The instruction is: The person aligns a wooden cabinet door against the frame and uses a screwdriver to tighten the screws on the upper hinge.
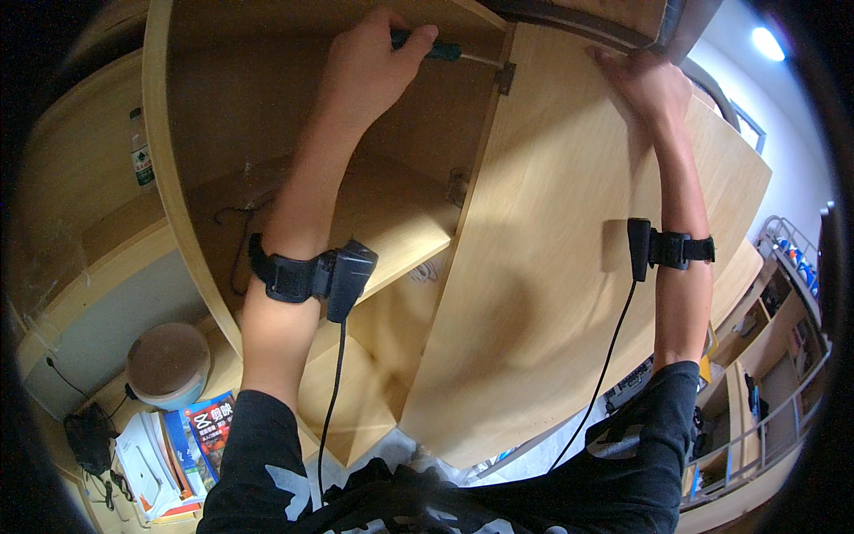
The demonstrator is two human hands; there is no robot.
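My left hand (378,67) is closed round the dark green handle of a screwdriver (436,46), held level inside the upper part of a wooden cabinet. Its metal shaft reaches right to a small dark hinge (505,78) on the edge of the cabinet door (534,222); whether the tip sits in a screw is too small to tell. The pale wooden door is swung open. My right hand (654,87) is raised to the door's upper part, under a dark overhead edge. Its thumb points left and its other fingers are mostly hidden.
Inside the cabinet is a shelf (400,222). At left stand a bottle (140,151), a round lidded container (169,363) and books (200,436). Black cables (336,400) hang from both forearm straps. A metal-railed bunk (783,445) is at far right.
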